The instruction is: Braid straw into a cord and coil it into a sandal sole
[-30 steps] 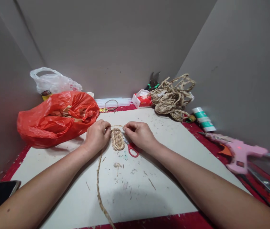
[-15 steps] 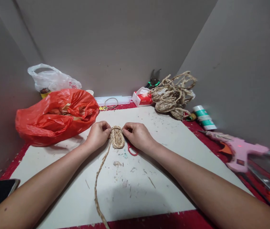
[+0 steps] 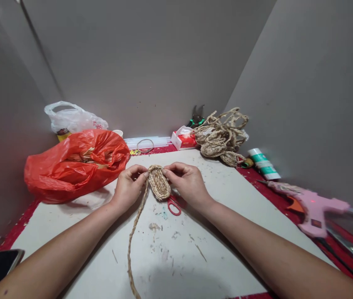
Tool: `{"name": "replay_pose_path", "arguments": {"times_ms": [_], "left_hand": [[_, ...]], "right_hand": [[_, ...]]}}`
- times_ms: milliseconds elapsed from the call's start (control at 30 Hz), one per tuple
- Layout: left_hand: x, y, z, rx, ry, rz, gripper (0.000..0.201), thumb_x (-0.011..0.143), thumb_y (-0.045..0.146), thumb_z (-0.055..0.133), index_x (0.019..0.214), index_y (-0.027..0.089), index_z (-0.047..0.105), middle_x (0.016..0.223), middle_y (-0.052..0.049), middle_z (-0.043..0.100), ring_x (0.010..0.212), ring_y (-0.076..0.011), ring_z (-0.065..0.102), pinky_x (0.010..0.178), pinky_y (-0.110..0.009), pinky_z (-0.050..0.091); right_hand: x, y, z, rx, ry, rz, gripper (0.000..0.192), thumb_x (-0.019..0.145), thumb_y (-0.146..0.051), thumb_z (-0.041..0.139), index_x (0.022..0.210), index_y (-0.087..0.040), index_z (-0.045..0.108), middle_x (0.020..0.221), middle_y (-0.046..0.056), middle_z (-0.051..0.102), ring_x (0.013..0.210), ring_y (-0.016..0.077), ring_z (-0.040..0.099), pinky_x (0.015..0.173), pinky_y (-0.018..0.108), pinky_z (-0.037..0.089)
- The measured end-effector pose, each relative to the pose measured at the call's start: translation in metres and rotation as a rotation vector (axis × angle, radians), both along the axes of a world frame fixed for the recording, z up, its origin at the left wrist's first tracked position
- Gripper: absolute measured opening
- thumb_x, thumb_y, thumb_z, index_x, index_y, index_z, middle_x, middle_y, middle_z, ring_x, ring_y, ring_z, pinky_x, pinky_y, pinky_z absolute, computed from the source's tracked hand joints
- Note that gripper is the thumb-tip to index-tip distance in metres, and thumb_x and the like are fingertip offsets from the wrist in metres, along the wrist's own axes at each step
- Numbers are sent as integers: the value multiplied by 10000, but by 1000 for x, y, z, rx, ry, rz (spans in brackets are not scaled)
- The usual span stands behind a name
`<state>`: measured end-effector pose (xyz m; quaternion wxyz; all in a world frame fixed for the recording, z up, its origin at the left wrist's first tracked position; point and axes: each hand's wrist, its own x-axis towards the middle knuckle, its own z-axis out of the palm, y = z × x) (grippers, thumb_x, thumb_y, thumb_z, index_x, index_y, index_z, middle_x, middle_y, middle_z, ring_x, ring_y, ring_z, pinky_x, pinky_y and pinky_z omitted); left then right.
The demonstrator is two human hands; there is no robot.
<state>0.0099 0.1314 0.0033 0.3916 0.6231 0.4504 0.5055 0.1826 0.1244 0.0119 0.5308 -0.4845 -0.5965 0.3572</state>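
Gray walls [image 3: 151, 58] stand behind and beside a table with a red top [image 3: 251, 177], and a big white sheet [image 3: 195, 257] covers most of it. Near the middle of the sheet, a person has a small oval pad [image 3: 159, 185] made of straw braid, with its rows curled round and round. The left hand [image 3: 129, 185] pinches its far end on the left side, thumb and finger close together. The right hand [image 3: 188, 182] pinches the same end from the right side. I cannot tell if the pad touches the sheet. A long cord [image 3: 132, 245] hangs from by the left fingers and bends down toward the person. Scissors with red handles [image 3: 174, 207] lie just beside the pad, their blades hidden. To the left sits a puffy red bag [image 3: 76, 166] with straw inside. At the back, on the right, a messy bundle of braid [image 3: 220, 137] leans by a tissue box [image 3: 184, 140]. Far right lies a pink glue gun [image 3: 315, 207].
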Motion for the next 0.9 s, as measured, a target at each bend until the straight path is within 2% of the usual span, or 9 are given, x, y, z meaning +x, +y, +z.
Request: {"name": "replay_pose_path", "arguments": {"times_ms": [233,367,500,600,700,800,900], "left_hand": [[1,1,-3,73,90,44,92,784,238,597,754,162,639,713,-2,628,621,-113,555,596,-224,455],[-2,4,-5,170,287,111,90,781,165,566,713,168,625,722,-7,619,676,-123,551,630,-229,431],[-2,4,-9,167,384,83,88,794,161,554,731,172,615,725,-4,619,667,-121,535,645,-237,416],[0,2,-11,144,422,72,81,790,151,553,732,172,605,711,2,612,645,-117,517,639,-238,403],[2,4,-10,131,475,113,91,770,129,552,705,173,599,680,5,602,634,-121,507,625,-242,388],[4,9,-11,60,425,124,102,750,132,549,671,172,599,634,9,590,608,-122,507,598,-240,384],[4,15,-12,-58,229,85,83,712,160,587,629,164,582,604,13,576,578,-117,507,572,-231,396]], "right_hand": [[-3,0,-6,-162,51,47,185,707,-336,649,691,-153,664,670,47,670,586,144,559,571,276,450],[0,6,-13,-129,-61,17,170,674,-323,658,645,-155,656,623,32,647,553,134,524,540,267,412],[6,10,-16,-125,-145,34,174,700,-329,628,631,-170,645,575,9,618,510,121,484,526,267,394],[8,11,-17,-138,-221,74,149,705,-302,614,638,-177,660,604,13,642,550,135,523,571,275,409],[6,13,-20,-144,-287,94,135,695,-289,623,638,-178,674,650,23,671,624,160,570,631,284,424],[2,15,-21,-163,-272,102,132,689,-284,624,628,-177,672,646,20,665,626,160,569,636,283,424],[-2,14,-19,-200,-175,126,138,668,-287,643,590,-174,655,590,1,624,564,133,524,585,271,404]]}}
